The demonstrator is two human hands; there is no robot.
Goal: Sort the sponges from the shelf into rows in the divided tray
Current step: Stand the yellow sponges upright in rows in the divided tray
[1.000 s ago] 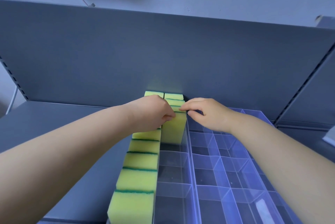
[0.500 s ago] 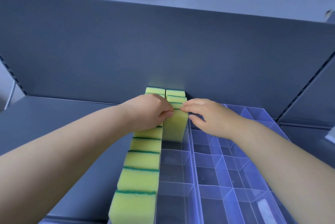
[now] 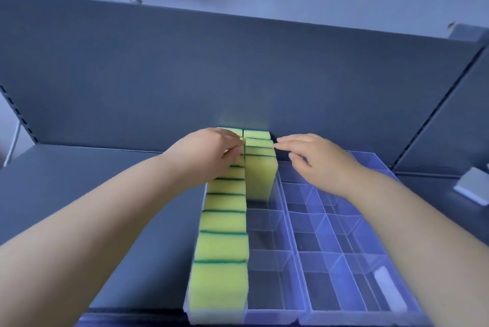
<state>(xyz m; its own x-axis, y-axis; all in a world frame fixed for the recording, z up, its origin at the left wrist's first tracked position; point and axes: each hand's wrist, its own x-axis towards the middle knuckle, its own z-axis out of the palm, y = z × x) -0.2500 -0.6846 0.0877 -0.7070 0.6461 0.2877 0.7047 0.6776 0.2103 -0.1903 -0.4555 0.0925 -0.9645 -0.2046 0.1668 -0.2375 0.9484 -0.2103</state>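
Observation:
A clear divided tray [image 3: 288, 223] lies on the grey shelf. Its leftmost column holds a full row of upright yellow sponges with green edges [image 3: 223, 244]. At the far end of the second column stand a few more sponges [image 3: 260, 176], packed together. My left hand [image 3: 209, 153] rests on the far end of the left row, fingertips touching the left side of the second-column sponges. My right hand [image 3: 315, 160] hovers just right of those sponges, fingers spread, a small gap between fingertips and sponge. Neither hand holds anything.
The shelf's grey back panel [image 3: 238, 75] rises right behind the tray. The tray's right columns [image 3: 344, 242] show bare compartments. A small grey block [image 3: 473, 189] lies on the neighbouring shelf at the right. Bare shelf surface [image 3: 79, 181] stretches to the left.
My right hand has come off the top of the second-column sponges and moved slightly right, fingers opening. My left hand stays against the sponges. The view has shifted a little.

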